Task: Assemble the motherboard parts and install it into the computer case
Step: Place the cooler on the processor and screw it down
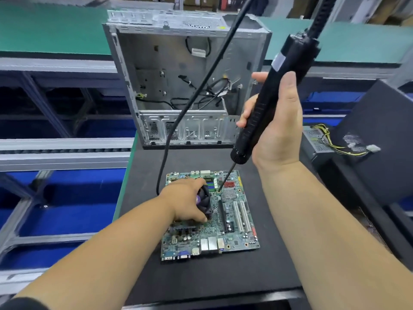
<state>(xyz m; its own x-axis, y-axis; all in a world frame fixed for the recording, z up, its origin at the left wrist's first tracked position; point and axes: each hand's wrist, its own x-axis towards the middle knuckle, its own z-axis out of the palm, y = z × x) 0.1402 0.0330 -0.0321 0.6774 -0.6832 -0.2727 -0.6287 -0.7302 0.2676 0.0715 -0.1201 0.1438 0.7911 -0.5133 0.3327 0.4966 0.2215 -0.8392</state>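
Note:
A green motherboard [237, 222] lies flat on the black mat [201, 278]. My left hand [186, 200] grips the black CPU cooler fan [204, 201] that sits on the board. My right hand [276, 128] holds a black electric screwdriver [268, 101] upright and tilted; its thin bit touches the board at a screw point [219, 192] just right of the fan. The open grey computer case [185, 81] stands behind the board, with loose black cables inside.
The screwdriver's black cable [190, 104] hangs across the case front and loops down beside the board. A power supply [319, 142] with yellow and black wires sits at the right next to a black case panel [380, 135]. Blue conveyor racks fill the left.

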